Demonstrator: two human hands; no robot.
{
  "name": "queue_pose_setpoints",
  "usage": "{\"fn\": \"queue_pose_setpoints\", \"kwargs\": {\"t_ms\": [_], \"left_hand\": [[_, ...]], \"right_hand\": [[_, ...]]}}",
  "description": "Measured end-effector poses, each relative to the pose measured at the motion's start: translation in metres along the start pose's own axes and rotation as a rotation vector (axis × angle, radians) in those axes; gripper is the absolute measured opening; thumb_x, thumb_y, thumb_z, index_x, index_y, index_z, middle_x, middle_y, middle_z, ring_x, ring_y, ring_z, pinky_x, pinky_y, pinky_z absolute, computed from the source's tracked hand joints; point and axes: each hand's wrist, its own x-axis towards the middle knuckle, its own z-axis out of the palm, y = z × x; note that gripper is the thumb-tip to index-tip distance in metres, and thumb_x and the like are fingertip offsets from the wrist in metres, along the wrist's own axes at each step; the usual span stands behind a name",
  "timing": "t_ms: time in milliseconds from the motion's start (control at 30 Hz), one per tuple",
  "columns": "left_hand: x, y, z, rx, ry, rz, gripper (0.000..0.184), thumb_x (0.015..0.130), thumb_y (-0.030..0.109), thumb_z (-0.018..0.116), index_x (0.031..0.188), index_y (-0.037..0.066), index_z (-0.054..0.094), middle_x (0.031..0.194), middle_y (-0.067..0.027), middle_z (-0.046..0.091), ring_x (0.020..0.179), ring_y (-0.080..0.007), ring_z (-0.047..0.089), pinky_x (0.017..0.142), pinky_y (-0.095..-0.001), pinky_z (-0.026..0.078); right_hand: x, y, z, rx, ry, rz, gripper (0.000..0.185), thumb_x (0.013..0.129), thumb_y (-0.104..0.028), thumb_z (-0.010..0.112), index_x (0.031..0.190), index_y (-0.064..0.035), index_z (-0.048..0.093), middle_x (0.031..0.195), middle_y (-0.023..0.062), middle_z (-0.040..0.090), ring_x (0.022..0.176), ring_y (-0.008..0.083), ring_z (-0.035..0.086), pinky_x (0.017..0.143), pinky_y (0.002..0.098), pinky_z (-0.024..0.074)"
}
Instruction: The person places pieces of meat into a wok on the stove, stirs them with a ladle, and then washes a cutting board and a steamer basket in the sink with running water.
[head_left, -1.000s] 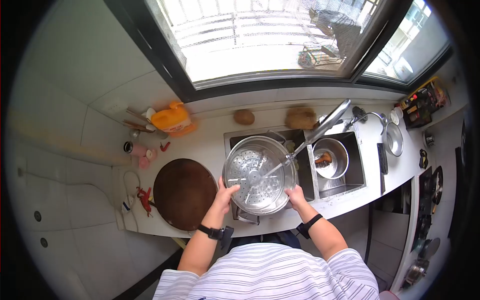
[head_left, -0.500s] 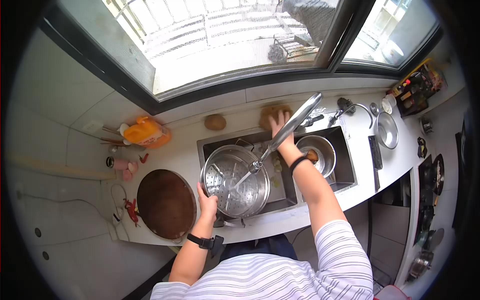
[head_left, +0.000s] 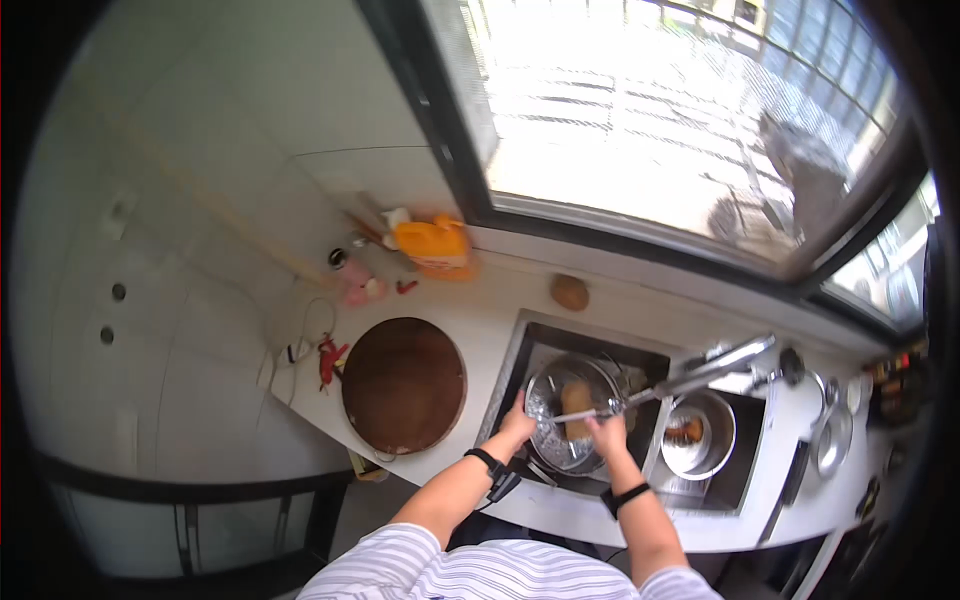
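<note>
A metal steamer pot [head_left: 549, 453] stands in the left basin of the sink, under the faucet [head_left: 700, 375], with water running into it. My left hand [head_left: 517, 421] grips its left rim, fingers wrapped round the edge. Inside the pot lies a tan scrubber [head_left: 577, 405]. My right hand [head_left: 608, 434] is closed at the pot's right front side, next to the scrubber; what its fingers hold is hidden by blur and the water stream.
A second pot [head_left: 712, 452] with a brown piece inside sits in the right basin. Left of the sink are a round chopping board [head_left: 404, 385], red chillies [head_left: 328, 362] and an orange jug [head_left: 434, 243]. A round brown item [head_left: 570, 292] lies behind the sink.
My right hand has come back from behind the sink to the pot. The tan scrubber has moved from the counter into the pot, which sits lower in the basin. The view has turned.
</note>
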Motion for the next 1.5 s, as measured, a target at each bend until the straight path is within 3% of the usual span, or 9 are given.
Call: {"fn": "queue_pose_setpoints", "kwargs": {"t_ms": [167,267,433,567,1200,1300,1367,1433,1500], "left_hand": [[0.028,0.012,-0.013,-0.381,-0.201,-0.069,0.039,0.076,-0.001,0.053,0.115,-0.002,0.053,0.102,-0.0160,0.063,0.092,-0.0265,0.060,0.080,-0.0361,0.047],[0.058,0.080,-0.094,-0.944,-0.388,0.018,0.021,0.086,0.009,0.049,0.107,0.006,0.053,0.083,-0.0071,0.058,0.072,-0.0157,0.056,0.061,-0.0287,0.048],[0.115,0.215,-0.208,-1.283,-0.120,0.236,0.011,0.088,0.013,0.046,0.085,0.004,0.050,0.077,-0.0101,0.058,0.072,-0.0194,0.059,0.063,-0.0307,0.052],[0.175,0.240,-0.241,-1.614,-0.122,0.029,0.025,0.091,0.020,0.046,0.107,0.002,0.040,0.090,-0.0133,0.058,0.086,-0.0272,0.060,0.075,-0.0369,0.053],[0.157,0.242,-0.261,-1.193,-0.036,0.040,0.015,0.091,0.018,0.045,0.097,0.004,0.048,0.086,-0.0167,0.059,0.078,-0.0280,0.064,0.062,-0.0345,0.056],[0.128,0.235,-0.246,-1.176,0.102,0.106,0.014,0.089,0.016,0.050,0.097,0.005,0.048,0.085,-0.0127,0.059,0.073,-0.0221,0.063,0.055,-0.0290,0.053],[0.099,0.216,-0.218,-0.851,0.245,0.452,0.017,0.083,0.010,0.058,0.097,0.006,0.048,0.078,-0.0075,0.057,0.063,-0.0160,0.058,0.051,-0.0253,0.049],[0.064,0.188,-0.150,-0.928,0.100,0.508,0.019,0.076,0.000,0.063,0.092,0.004,0.055,0.070,-0.0033,0.057,0.058,-0.0137,0.056,0.053,-0.0254,0.048],[0.027,0.152,-0.086,-0.985,-0.394,0.185,0.020,0.077,-0.001,0.063,0.096,0.001,0.058,0.077,-0.0074,0.062,0.066,-0.0166,0.061,0.057,-0.0268,0.051]], "right_hand": [[-0.015,-0.035,-0.009,1.088,-0.360,0.656,0.020,0.085,-0.008,0.050,0.103,0.0006,0.051,0.091,0.0139,0.062,0.083,0.0224,0.063,0.072,0.0309,0.0511],[-0.014,-0.041,-0.013,1.116,-0.376,0.647,0.021,0.084,-0.005,0.048,0.103,0.0023,0.049,0.092,0.0153,0.062,0.082,0.0232,0.063,0.072,0.0315,0.0516],[-0.025,-0.042,-0.018,1.077,-0.276,0.691,0.025,0.083,-0.004,0.047,0.108,0.0012,0.049,0.092,0.0154,0.061,0.080,0.0234,0.062,0.071,0.0310,0.0511],[-0.047,-0.032,-0.027,1.115,-0.212,0.754,0.026,0.082,-0.004,0.048,0.108,0.0000,0.050,0.091,0.0159,0.061,0.080,0.0243,0.062,0.070,0.0311,0.0509],[-0.054,-0.039,-0.023,1.201,-0.054,0.771,0.024,0.080,-0.003,0.048,0.104,0.0009,0.050,0.087,0.0157,0.061,0.075,0.0231,0.062,0.065,0.0299,0.0523],[-0.058,-0.032,-0.027,1.217,-0.063,0.783,0.024,0.081,-0.003,0.047,0.105,0.0010,0.050,0.087,0.0158,0.061,0.075,0.0243,0.062,0.066,0.0312,0.0522],[-0.056,-0.029,-0.030,1.237,-0.071,0.793,0.024,0.081,-0.003,0.046,0.105,0.0010,0.050,0.087,0.0158,0.061,0.076,0.0246,0.062,0.067,0.0316,0.0523],[-0.049,-0.029,-0.029,1.291,-0.064,0.817,0.023,0.082,-0.003,0.047,0.105,0.0002,0.049,0.087,0.0160,0.061,0.076,0.0255,0.062,0.066,0.0325,0.0523],[-0.037,-0.027,-0.022,1.315,-0.065,0.786,0.023,0.084,-0.006,0.046,0.106,-0.0004,0.050,0.090,0.0155,0.060,0.080,0.0254,0.061,0.070,0.0342,0.0507]]}}
